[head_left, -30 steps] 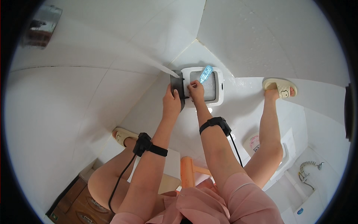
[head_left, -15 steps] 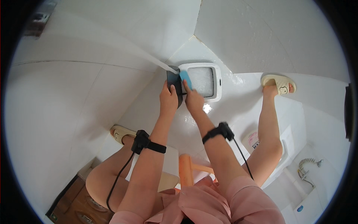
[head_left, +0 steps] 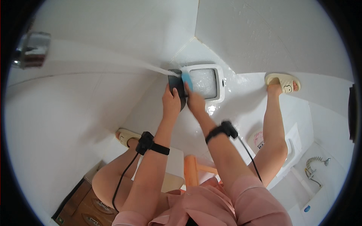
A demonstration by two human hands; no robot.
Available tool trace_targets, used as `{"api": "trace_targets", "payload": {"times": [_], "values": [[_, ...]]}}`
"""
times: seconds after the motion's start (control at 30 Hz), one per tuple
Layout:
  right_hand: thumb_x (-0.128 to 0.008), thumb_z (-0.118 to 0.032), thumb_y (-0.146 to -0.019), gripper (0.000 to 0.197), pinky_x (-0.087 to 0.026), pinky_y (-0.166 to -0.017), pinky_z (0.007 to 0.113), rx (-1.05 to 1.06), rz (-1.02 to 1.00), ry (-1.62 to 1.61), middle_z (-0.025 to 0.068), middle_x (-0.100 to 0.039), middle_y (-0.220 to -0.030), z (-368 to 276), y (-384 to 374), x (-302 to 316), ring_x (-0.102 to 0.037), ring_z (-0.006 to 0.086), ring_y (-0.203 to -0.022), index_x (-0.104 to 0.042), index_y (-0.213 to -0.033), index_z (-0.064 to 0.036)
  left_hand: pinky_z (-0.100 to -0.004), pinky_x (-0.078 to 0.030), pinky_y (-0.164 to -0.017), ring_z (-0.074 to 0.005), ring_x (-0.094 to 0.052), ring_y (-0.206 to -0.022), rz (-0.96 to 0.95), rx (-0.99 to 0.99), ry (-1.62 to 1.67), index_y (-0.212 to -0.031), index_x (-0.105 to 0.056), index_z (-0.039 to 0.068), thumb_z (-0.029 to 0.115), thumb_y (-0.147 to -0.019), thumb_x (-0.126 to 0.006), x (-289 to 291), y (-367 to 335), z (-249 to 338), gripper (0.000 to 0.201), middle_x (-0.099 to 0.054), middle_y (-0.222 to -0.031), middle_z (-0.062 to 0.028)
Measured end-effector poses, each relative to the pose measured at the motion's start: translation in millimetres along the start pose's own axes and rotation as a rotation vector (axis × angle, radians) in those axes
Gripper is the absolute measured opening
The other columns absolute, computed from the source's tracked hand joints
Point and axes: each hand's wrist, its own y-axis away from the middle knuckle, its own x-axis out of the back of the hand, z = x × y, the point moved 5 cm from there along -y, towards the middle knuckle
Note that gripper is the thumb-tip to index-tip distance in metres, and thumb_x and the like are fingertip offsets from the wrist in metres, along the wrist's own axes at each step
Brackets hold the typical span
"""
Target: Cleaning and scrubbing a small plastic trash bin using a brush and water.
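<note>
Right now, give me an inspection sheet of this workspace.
Surface: glossy white floor, wet in places.
Job's things: smooth dark-grey flat panel, narrow light-blue tool, white rounded-square container holding bubbly water.
Clutter: orange tubular frame, white-and-pink round tub.
Hands: left hand fingers grip the panel; right hand fingers hold the tool, blurred.
Cables: thin black cables at both forearms.
Surroundings: white walls, shiny metal spout jetting onto the panel.

On the floor (head_left: 241,100), a water-filled bin (head_left: 221,84) is set to the right of a flat panel (head_left: 175,83), with a brush (head_left: 186,79) held where they adjoin.
</note>
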Motion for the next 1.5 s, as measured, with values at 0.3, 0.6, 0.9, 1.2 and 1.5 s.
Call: {"api": "trace_targets", "payload": {"times": [0.3,0.6,0.9,1.2,1.5], "values": [[-0.045,-0.004,-0.08,0.066,-0.047,-0.057,0.046,0.024,-0.068,-0.027,0.0171,-0.062,-0.076,0,-19,9,-0.061,0.0342,-0.067,-0.028,-0.137,-0.0319,-0.0423,-0.043,-0.082,-0.0414,-0.055,-0.095,-0.027,0.01,-0.012,-0.118,-0.045,-0.004,0.014,-0.09,-0.041,1,-2,1,0.034,-0.057,-0.102,-0.0272],[-0.046,-0.016,-0.086,0.058,-0.043,-0.046,0.045,0.083,0.055,0.019,0.0139,-0.057,-0.058,12,-24,6,-0.057,0.0314,-0.05,-0.026,-0.138,-0.0332,-0.0418,-0.044,-0.08,-0.0406,-0.056,-0.093,-0.02,0.039,-0.022,-0.118,-0.045,-0.003,0.014,-0.09,-0.041,-4,0,-1,0.033,-0.058,-0.1,-0.0256],[-0.047,-0.026,-0.088,0.054,-0.043,-0.044,0.043,0.114,0.039,0.129,0.0119,-0.059,-0.061,22,-2,-8,-0.058,0.0299,-0.05,-0.026,-0.137,-0.0347,-0.0418,-0.043,-0.081,-0.0415,-0.054,-0.095,-0.032,0.083,-0.016,-0.118,-0.045,-0.003,0.013,-0.09,-0.042,-3,0,-3,0.033,-0.057,-0.102,-0.0274],[-0.049,-0.015,-0.086,0.06,-0.048,-0.065,0.044,-0.111,-0.294,-0.127,0.0219,-0.062,-0.085,-1,25,-3,-0.061,0.0373,-0.074,-0.024,-0.139,-0.0305,-0.0434,-0.042,-0.081,-0.043,-0.054,-0.095,0.041,0.109,-0.06,-0.108,-0.052,-0.006,0.02,-0.089,-0.045,7,-1,-19,0.033,-0.059,-0.097,-0.0271],[-0.042,0.003,-0.085,0.05,-0.049,-0.06,0.03,-0.352,-0.046,-1.077,0.0114,-0.058,-0.089,-22,69,135,-0.06,0.0181,-0.064,-0.041,-0.133,-0.0112,-0.0465,-0.041,-0.082,-0.0436,-0.053,-0.095,-0.19,-0.041,-0.287,-0.096,-0.056,-0.007,0.026,-0.086,-0.046,11,-58,57,0.035,-0.057,-0.099,-0.0294]]}}
